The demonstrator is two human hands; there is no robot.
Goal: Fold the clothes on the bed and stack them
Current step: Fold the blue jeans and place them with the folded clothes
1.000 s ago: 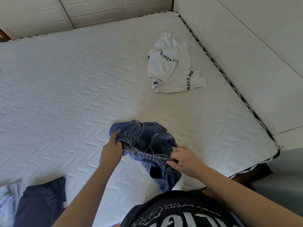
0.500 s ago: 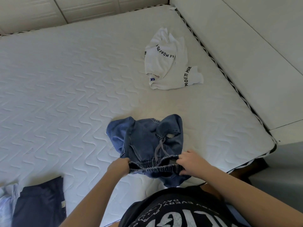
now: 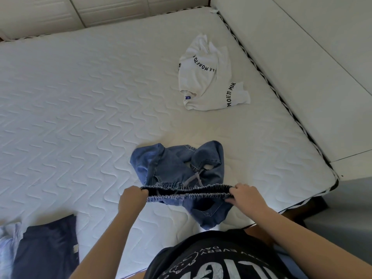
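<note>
Shorts: blue denim shorts with an elastic waistband and a grey drawstring, held at the near edge of the bed.
Left grip: left hand clamped on the left end of the waistband, fingers curled round the elastic.
Right grip: right hand clamped on the right end of the waistband, thumb and fingers pinching it.
Waistband: stretched taut and level between the two grips.
Legs of shorts: crumpled on the mattress just beyond the grips; one part of the denim hangs below the waistband toward the person.
White garment: white T-shirt with black lettering, unfolded and rumpled, well beyond the right grip, near the right edge of the bed.
Dark garment: navy garment, lying flat, below and left of the left grip, beside a pale garment at the frame edge.
Person: black printed shirt at the bottom of the view.
</note>
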